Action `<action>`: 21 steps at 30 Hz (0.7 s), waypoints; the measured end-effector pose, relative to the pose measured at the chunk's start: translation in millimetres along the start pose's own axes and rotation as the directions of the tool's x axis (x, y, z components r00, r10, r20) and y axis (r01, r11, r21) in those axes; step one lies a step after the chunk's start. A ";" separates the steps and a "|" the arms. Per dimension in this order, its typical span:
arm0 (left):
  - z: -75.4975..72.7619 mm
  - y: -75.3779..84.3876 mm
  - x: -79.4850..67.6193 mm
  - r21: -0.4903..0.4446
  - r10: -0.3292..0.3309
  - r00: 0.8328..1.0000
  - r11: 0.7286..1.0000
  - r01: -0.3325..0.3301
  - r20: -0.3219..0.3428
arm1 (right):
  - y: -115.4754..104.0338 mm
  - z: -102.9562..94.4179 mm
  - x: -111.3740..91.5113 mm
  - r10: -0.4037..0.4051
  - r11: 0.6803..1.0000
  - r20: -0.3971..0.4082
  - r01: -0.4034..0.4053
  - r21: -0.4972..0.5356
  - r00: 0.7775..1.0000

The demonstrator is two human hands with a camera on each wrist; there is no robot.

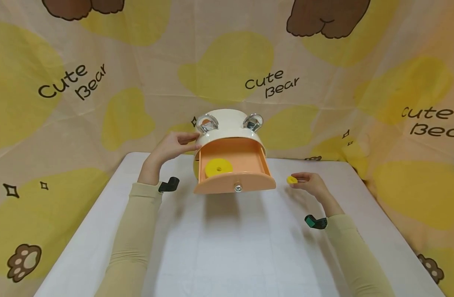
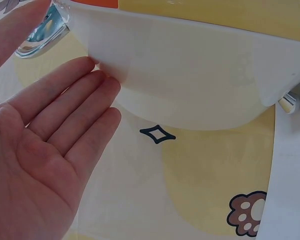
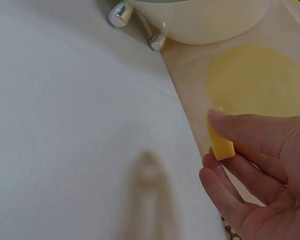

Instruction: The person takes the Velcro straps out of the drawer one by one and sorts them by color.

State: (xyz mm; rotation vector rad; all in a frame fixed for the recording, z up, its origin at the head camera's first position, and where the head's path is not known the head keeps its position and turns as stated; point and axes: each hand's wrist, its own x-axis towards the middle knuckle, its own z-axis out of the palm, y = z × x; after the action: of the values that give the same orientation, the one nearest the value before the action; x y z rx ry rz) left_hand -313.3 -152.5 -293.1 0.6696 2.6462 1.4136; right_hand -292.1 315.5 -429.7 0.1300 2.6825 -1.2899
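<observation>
A cream rounded box [image 1: 227, 119] with shiny silver ear-shaped loops stands at the back of the table. Its orange drawer [image 1: 235, 182], fitted with a silver knob [image 1: 238, 188], is pulled out toward me. Lying in the drawer's left part is a yellow disc [image 1: 212, 168] with a small central hole. My left hand [image 1: 175, 145] touches the box's left side near the ear, its fingers extended along the shell in the left wrist view. Right of the drawer, my right hand [image 1: 311, 183] pinches a small yellow disc-like piece [image 3: 221, 142] between thumb and fingers, above the table.
The table [image 1: 227, 255] has a white cover. Behind it hangs a printed cloth [image 1: 227, 70], close to the box's back. Silver feet [image 3: 157, 42] show under the box in the right wrist view. Each wrist carries a small black camera [image 1: 169, 184].
</observation>
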 end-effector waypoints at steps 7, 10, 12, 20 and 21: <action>-0.6 -0.2 -0.1 -0.018 0.001 1.000 1.000 -0.001 0.004 | 8.1 5.1 4.3 -0.020 1.000 -0.018 0.020 0.011 1.000; -1.1 -0.1 -0.4 -0.016 0.000 1.000 1.000 0.000 0.004 | 11.2 6.7 5.9 -0.027 0.999 -0.026 0.028 0.021 0.999; -1.4 0.1 -0.6 -0.010 0.001 1.000 1.000 -0.001 0.003 | 12.9 8.8 7.8 -0.021 0.999 -0.029 0.021 0.026 0.999; -0.6 -1.3 -0.6 -0.031 -0.009 1.000 0.999 0.009 0.001 | 21.1 19.9 15.6 0.029 0.999 -0.045 -0.028 0.019 0.999; -0.4 -1.4 -0.7 -0.032 -0.010 1.000 0.999 0.010 0.001 | 22.3 21.0 16.0 0.034 0.999 -0.053 -0.033 0.022 0.998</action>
State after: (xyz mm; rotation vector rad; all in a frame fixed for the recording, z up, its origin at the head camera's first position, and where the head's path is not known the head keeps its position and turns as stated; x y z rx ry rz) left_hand -313.3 -153.8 -294.1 0.6521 2.6166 1.4496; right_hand -302.3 313.1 -462.6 0.2141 2.6993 -1.3232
